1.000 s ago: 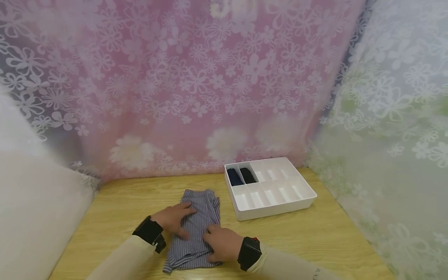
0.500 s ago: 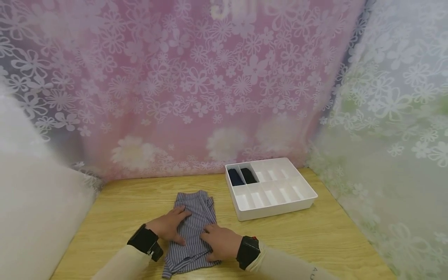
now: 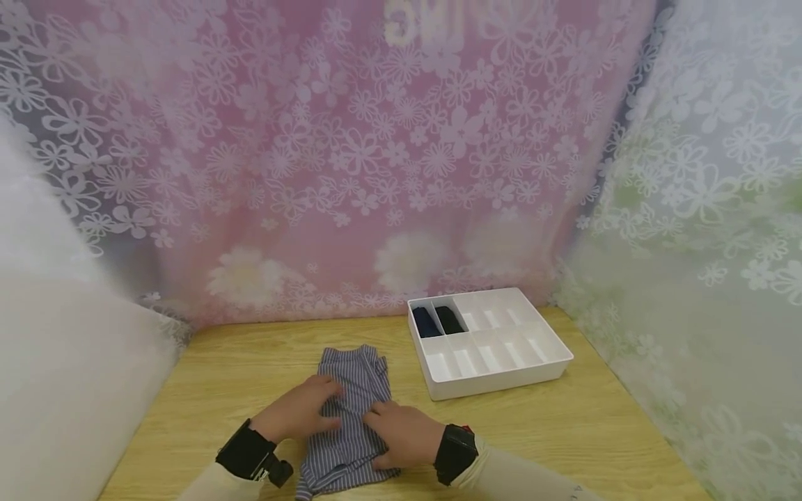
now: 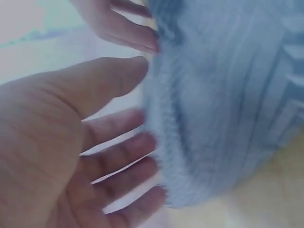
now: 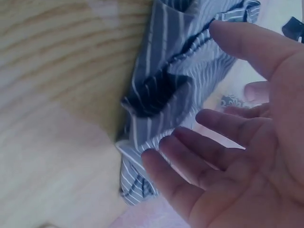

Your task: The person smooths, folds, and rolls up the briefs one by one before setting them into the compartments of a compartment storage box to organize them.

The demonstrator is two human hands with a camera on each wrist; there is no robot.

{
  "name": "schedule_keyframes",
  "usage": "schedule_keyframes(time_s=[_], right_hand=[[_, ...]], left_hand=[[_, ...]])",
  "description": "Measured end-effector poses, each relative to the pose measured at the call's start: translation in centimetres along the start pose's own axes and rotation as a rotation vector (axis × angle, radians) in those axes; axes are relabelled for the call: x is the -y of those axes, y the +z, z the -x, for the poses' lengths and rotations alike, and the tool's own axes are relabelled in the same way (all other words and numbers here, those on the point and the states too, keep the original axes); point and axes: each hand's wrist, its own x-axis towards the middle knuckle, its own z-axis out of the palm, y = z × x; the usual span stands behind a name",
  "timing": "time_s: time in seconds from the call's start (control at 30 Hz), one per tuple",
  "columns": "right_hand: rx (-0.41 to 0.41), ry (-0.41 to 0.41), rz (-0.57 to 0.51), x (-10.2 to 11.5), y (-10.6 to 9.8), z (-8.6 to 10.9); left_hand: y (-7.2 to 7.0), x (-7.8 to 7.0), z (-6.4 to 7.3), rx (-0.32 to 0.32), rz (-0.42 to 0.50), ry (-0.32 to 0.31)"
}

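Note:
Grey-blue striped shorts (image 3: 357,390) lie folded into a long narrow shape on the table, their gathered waistband at the far end. My left hand (image 3: 299,412) is at their left edge, fingers spread over the cloth. From the right, my right hand (image 3: 404,435) reaches over the near part, fingertips on the fabric. In the left wrist view the fingers (image 4: 118,156) are relaxed and apart beside the ribbed waistband. The right wrist view shows fingers (image 5: 175,183) extended at the cloth, where a fold (image 5: 161,99) gapes. Neither hand grips the shorts.
A white divided tray (image 3: 501,386) stands at the back right. Two of its far-left compartments hold a folded navy cloth (image 3: 426,322) and a folded black cloth (image 3: 448,320). Flowered curtains enclose the wooden table (image 3: 250,348) at the back and sides.
The shorts' far end has shifted slightly left since the first frame. My left hand has slid back toward me along the cloth; the right hand has stayed almost in place.

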Motion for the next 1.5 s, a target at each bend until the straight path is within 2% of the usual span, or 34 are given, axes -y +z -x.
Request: schedule_keyframes(time_s=[0.1,0.17,0.27,0.37,0.47,0.6,0.7,0.8,0.93,1.07,1.3,1.5], right_hand=[[-0.026,-0.025,0.031,-0.1,-0.4,0.2],[-0.037,-0.034,0.053,-0.1,-0.6,0.4],[-0.033,-0.035,0.079,-0.1,-0.7,0.6],[-0.012,-0.030,0.108,0.0,-0.9,1.0],[0.008,-0.030,0.139,0.1,-1.0,1.2],[0.008,-0.048,0.164,0.1,-0.5,1.1],[-0.027,-0.086,0.153,0.1,0.4,0.9],[-0.073,-0.124,0.132,0.2,1.2,0.6],[-0.081,-0.123,0.102,0.3,1.0,0.1],[-0.050,-0.098,0.079,0.4,0.7,-0.1],[-0.052,-0.099,0.086,0.4,0.9,-0.2],[-0.063,-0.095,0.074,0.5,0.8,-0.2]], left_hand=[[-0.8,-1.5,0.6,0.035,0.023,0.047],[-1.1,-2.5,1.0,0.083,0.055,0.050],[-1.0,-3.8,1.9,0.153,0.082,0.014],[-0.7,-4.7,2.7,0.188,0.071,-0.046],[-0.1,-5.1,3.4,0.172,0.015,-0.083],[1.4,-5.0,3.8,0.131,-0.006,-0.101],[2.9,-4.8,3.7,0.109,0.015,-0.112],[3.8,-4.6,3.6,0.093,0.005,-0.121],[3.7,-4.4,3.3,0.068,0.000,-0.098],[3.4,-4.4,3.2,0.059,0.012,-0.050],[3.3,-4.6,3.2,0.080,0.017,-0.084],[3.3,-4.5,3.3,0.083,0.011,-0.081]])
